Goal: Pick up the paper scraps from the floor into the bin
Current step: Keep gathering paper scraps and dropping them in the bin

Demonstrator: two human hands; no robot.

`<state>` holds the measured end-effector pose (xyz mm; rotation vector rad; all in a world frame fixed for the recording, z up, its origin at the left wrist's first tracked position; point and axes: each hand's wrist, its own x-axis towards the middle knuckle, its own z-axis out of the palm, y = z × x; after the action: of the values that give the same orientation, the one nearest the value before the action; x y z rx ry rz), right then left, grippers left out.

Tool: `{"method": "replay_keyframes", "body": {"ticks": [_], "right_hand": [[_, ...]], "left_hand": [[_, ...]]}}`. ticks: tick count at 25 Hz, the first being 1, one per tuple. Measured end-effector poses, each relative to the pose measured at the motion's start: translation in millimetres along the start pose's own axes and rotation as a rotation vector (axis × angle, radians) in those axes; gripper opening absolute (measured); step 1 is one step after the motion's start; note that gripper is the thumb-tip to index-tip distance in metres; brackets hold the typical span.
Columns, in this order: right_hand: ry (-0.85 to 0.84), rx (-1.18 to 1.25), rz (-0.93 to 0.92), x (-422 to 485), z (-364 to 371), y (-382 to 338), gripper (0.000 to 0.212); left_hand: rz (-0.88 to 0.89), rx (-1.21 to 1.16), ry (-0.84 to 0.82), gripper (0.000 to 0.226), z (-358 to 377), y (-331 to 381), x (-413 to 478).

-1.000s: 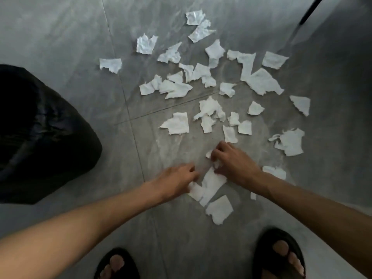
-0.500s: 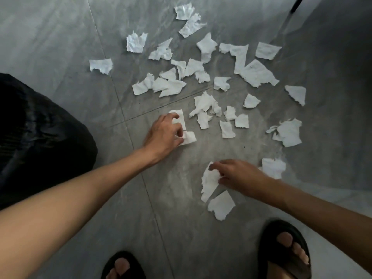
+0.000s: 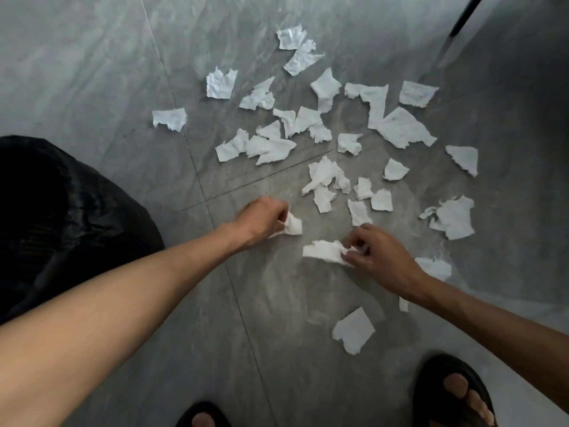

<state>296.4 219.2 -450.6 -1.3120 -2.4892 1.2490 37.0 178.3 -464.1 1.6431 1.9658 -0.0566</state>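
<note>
**Two scraps in hand: finish the grasp, then carry them left to the bin**

Most of the paper scraps (image 3: 323, 177) lie in a loose white scatter on the grey floor (image 3: 271, 303) ahead of me, well apart from the bin. Two are already taken up. A crumpled scrap (image 3: 293, 224) pokes out of my left hand (image 3: 264, 218), whose fingers (image 3: 278, 211) are curled round it, low over the floor. Just to its right lies a long scrap (image 3: 323, 251). My right hand (image 3: 380, 254) pinches its right end between thumb and fingertips, and the rest of the strip reaches out to the left.

I judge the step in hand to be securing these two before the carry. The long scrap looks thin and limp, so lifted by one end it would likely droop and flutter. I would bunch it into the palm first, drawing it in with the fingertips, not dragging it along the tile.

The bin (image 3: 61, 217), dark and bag-lined, sits at my left, nearer the left hand. I cannot make out its rim clearly. I would bring each hand right over the dark opening before letting go, because paper this light may drift wide.

One scrap (image 3: 353, 331) lies near my sandals (image 3: 452, 396) and another beside the right wrist. They make sensible next picks, and I should not tread on them.
</note>
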Motion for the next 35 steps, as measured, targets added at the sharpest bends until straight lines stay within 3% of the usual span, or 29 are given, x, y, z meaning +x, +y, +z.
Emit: {"method": "replay_keyframes", "body": {"ticks": [4, 7, 9, 12, 14, 16, 20, 22, 24, 27, 31, 33, 35], "right_hand": [[0.011, 0.494, 0.299, 13, -7, -28, 0.005], [0.037, 0.717, 0.325, 20, -12, -65, 0.004], [0.010, 0.736, 0.278, 25, -14, -90, 0.003], [-0.040, 0.669, 0.165, 35, -19, -137, 0.011], [-0.086, 0.596, 0.070, 45, -23, -177, 0.010], [-0.139, 0.462, -0.054, 56, -29, -221, 0.010], [-0.215, 0.256, -0.245, 76, -32, -309, 0.008], [-0.224, 0.239, -0.314, 87, -17, -350, 0.008], [-0.231, 0.210, -0.341, 96, 7, -381, 0.009], [-0.316, 0.189, -0.255, 106, 43, -403, 0.008], [-0.513, 0.247, -0.216, 108, 53, -402, 0.040], [-0.524, 0.229, -0.259, 111, 34, -388, 0.050], [-0.523, 0.212, -0.247, 112, 7, -363, 0.045]], "left_hand": [[0.106, 0.082, -0.059, 0.013, -61, 5, -5], [0.160, 0.053, 0.038, 0.010, -131, 14, -29], [0.186, -0.066, 0.167, 0.007, -169, 17, -60], [0.193, -0.274, 0.495, 0.008, -211, 5, -126], [0.137, -0.294, 0.726, 0.009, -226, -20, -169], [0.018, -0.235, 0.839, 0.011, -228, -56, -205], [-0.392, -0.187, 0.765, 0.009, -198, -139, -246], [-0.569, -0.189, 0.523, 0.012, -176, -171, -261], [-0.632, -0.208, 0.331, 0.022, -157, -187, -272], [-0.672, -0.285, 0.498, 0.032, -152, -192, -282], [-0.665, -0.257, 0.726, 0.039, -171, -176, -280], [-0.581, -0.234, 0.745, 0.037, -182, -158, -268], [-0.461, -0.226, 0.697, 0.034, -189, -134, -247]]}}
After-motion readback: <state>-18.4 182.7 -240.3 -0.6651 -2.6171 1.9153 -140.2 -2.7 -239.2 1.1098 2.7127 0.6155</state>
